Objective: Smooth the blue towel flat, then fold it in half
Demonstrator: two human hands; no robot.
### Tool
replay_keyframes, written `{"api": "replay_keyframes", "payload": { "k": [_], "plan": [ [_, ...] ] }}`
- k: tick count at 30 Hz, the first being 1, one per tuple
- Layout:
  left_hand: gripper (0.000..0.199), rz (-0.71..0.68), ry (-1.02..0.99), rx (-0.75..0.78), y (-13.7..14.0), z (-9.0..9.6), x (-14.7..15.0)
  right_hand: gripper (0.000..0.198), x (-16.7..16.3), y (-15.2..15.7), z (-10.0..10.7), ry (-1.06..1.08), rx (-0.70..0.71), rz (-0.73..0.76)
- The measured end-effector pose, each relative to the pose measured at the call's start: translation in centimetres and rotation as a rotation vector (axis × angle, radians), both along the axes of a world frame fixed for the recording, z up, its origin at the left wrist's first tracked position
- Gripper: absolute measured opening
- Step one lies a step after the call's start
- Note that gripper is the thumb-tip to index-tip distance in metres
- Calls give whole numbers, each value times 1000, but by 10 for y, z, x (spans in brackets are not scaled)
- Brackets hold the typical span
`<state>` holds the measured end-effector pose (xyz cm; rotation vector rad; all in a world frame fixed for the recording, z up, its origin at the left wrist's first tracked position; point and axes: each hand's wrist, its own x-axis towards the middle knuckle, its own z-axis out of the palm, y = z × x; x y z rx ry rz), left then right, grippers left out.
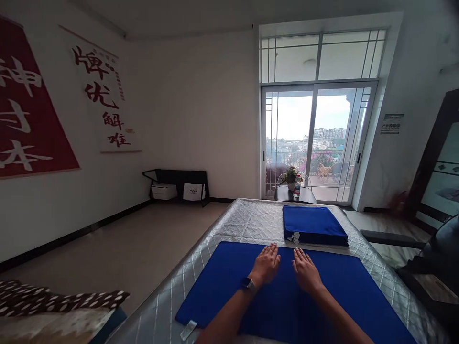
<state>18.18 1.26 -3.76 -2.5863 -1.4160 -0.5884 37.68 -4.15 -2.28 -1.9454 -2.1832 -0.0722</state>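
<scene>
On the silvery tablecloth [251,220], blue fabric [281,301] lies under left hand [266,263] and right hand [306,270], both unclenched.

Both bare arms reach forward and converge, the left forearm [225,313] slanting in to the right and the right forearm [340,310] slanting in to the left. The left hand [266,263] lies spread flat, back upward, its fingers together and pointing toward the far edge of the table covered in silver, diamond-patterned cloth [247,215]; its thumb sits on the inner side. A dark-faced wristwatch [247,283] circles the left wrist. The right hand [307,270] mirrors it, flattened, back up, fingers nearly straight. The hands are near each other but apart, roughly midway between the table's left and right edges.
</scene>
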Motion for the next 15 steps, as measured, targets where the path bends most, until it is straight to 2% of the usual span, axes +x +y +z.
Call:
{"api": "replay_keyframes", "payload": {
  "k": [2, 4, 7, 10, 15],
  "plan": [
    [54, -77, -5, -55, -4, -7, 27, 61, -22, 5, -3, 16, -47, 54],
    [57, -79, -17, -121, -4, -14, 38, 62, -30, 10, -9, 14, -82, 56],
    [63, -31, -39, -180, -2, -24, 36, 61, -26, 14, -22, 15, -82, 40],
    [63, -30, -44, -174, -1, -27, 32, 60, -21, 16, -30, 13, -49, 50],
    [63, -15, -29, -193, -5, -22, 37, 61, -26, 17, -29, 42, -72, 24]
  ]
}}
